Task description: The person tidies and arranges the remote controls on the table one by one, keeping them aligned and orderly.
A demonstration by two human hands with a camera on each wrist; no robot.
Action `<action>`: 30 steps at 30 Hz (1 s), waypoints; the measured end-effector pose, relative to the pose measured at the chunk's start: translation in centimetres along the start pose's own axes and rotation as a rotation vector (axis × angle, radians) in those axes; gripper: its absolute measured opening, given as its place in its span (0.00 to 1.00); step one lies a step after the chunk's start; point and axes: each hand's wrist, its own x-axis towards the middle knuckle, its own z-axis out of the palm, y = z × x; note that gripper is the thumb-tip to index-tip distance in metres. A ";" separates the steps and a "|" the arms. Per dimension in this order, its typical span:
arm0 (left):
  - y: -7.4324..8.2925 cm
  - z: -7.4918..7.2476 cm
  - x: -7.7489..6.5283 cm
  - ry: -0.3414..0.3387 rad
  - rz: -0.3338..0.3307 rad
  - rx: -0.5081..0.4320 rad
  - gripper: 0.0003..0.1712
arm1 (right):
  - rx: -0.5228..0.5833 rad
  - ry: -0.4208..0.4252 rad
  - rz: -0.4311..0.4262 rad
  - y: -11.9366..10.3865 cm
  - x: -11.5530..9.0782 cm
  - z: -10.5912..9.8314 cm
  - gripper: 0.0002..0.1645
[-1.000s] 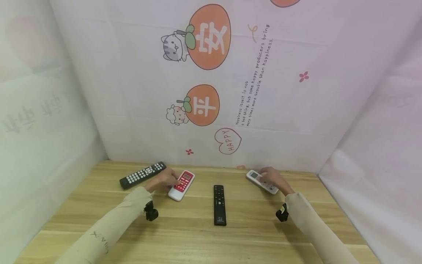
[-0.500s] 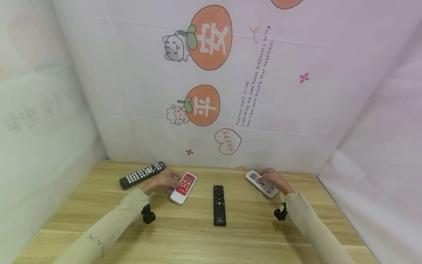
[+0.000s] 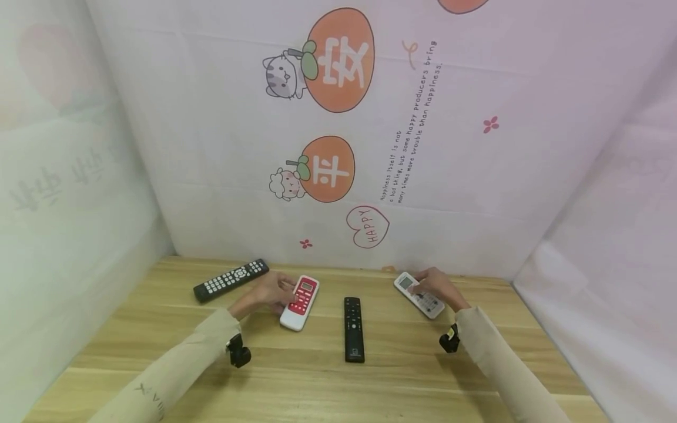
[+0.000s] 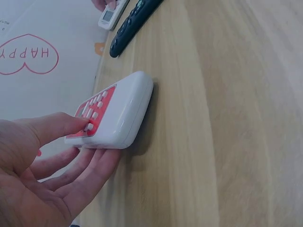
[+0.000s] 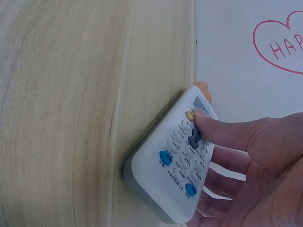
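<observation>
Wood-grain worktop point(image 3: 317, 390) lies before us. Our left fingers point(image 4: 94, 175) pinch the red-and-white remote point(image 3: 302, 305), our right fingers point(image 5: 222, 182) the white remote point(image 5: 175, 163) (far ends leaning inward).

I see smooth, glossy plastic on the red-and-white remote point(image 4: 127, 108) and smooth plastic with a softer sheen on the white remote point(image 5: 165, 163). The counter point(image 3: 296, 388) is smooth, grained wood (faintly shiny, I notice), my sleeves point(image 3: 185, 361) matt cloth, the backdrop point(image 3: 449, 176) lightly creased cloth.

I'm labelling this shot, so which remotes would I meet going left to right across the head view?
White-buttoned black remote → red-and-white remote → slim black remote → white remote.
</observation>
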 end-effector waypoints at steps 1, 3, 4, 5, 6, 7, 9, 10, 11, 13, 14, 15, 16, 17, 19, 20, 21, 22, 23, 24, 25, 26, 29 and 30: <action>0.0 0.2 0.0 0.004 0.002 -0.005 0.32 | 0.004 0.002 0.006 0.1 0.0 0.0 0.31; 0.0 0.5 -0.1 -0.002 0.004 -0.020 0.32 | 0.008 0.003 0.014 0.2 -0.1 -0.1 0.30; 0.1 0.6 -0.1 -0.005 0.003 -0.031 0.32 | 0.008 0.001 0.015 0.2 -0.1 -0.2 0.30; 0.2 0.8 -0.1 -0.010 0.000 -0.038 0.32 | 0.008 0.001 0.017 0.2 -0.1 -0.2 0.30; 0.3 0.9 -0.1 -0.015 -0.001 -0.045 0.33 | -0.001 0.001 0.016 0.2 -0.1 -0.3 0.30; 0.3 1.0 -0.1 -0.024 -0.002 -0.052 0.33 | -0.008 -0.002 0.014 0.2 -0.1 -0.4 0.29; 0.6 1.2 -0.2 -0.041 -0.011 -0.071 0.34 | -0.020 -0.006 0.011 0.1 0.0 -0.5 0.29; 0.7 1.3 -0.2 -0.050 -0.012 -0.078 0.34 | -0.024 -0.008 0.010 0.1 0.0 -0.6 0.29; 0.8 1.5 -0.3 -0.059 -0.011 -0.081 0.34 | -0.027 -0.010 0.012 0.1 0.0 -0.6 0.29; 0.9 1.7 -0.5 -0.074 -0.018 -0.098 0.34 | -0.030 -0.016 0.017 0.1 0.0 -0.6 0.30; 1.0 1.9 -0.6 -0.079 -0.024 -0.107 0.34 | -0.030 -0.018 0.024 0.2 0.0 -0.6 0.30; 1.0 2.1 -0.6 -0.084 -0.027 -0.112 0.34 | -0.032 -0.020 0.031 0.2 0.0 -0.7 0.30; 1.1 2.2 -0.7 -0.087 -0.032 -0.119 0.34 | -0.036 -0.022 0.036 0.2 0.1 -0.7 0.30; 1.2 2.4 -0.8 -0.087 -0.039 -0.126 0.34 | -0.035 -0.021 0.046 0.2 0.1 -0.7 0.31; 1.3 2.6 -0.9 -0.083 -0.049 -0.136 0.33 | -0.034 -0.023 0.060 0.3 0.3 -0.8 0.31; 1.4 2.7 -1.0 -0.082 -0.052 -0.139 0.33 | -0.036 -0.026 0.066 0.4 0.4 -0.8 0.31; 1.5 2.8 -1.0 -0.082 -0.048 -0.137 0.33 | -0.034 -0.027 0.075 0.4 0.5 -0.8 0.30; 1.6 2.9 -1.1 -0.081 -0.049 -0.139 0.33 | -0.032 -0.031 0.080 0.5 0.6 -0.8 0.30; 1.6 3.0 -1.2 -0.080 -0.047 -0.139 0.33 | -0.029 -0.035 0.084 0.6 0.7 -0.8 0.30; 1.7 3.1 -1.2 -0.082 -0.044 -0.141 0.33 | -0.029 -0.040 0.087 0.7 0.8 -0.7 0.30; 1.7 3.2 -1.3 -0.084 -0.043 -0.144 0.33 | -0.023 -0.042 0.099 0.8 0.9 -0.7 0.30; 1.8 3.3 -1.3 -0.089 -0.035 -0.146 0.33 | -0.018 -0.044 0.104 0.8 1.0 -0.7 0.30; 1.8 3.6 -1.4 -0.098 -0.026 -0.151 0.34 | -0.012 -0.051 0.113 1.0 1.1 -0.7 0.30; 1.8 3.7 -1.5 -0.098 -0.024 -0.150 0.34 | -0.011 -0.051 0.116 1.0 1.2 -0.7 0.30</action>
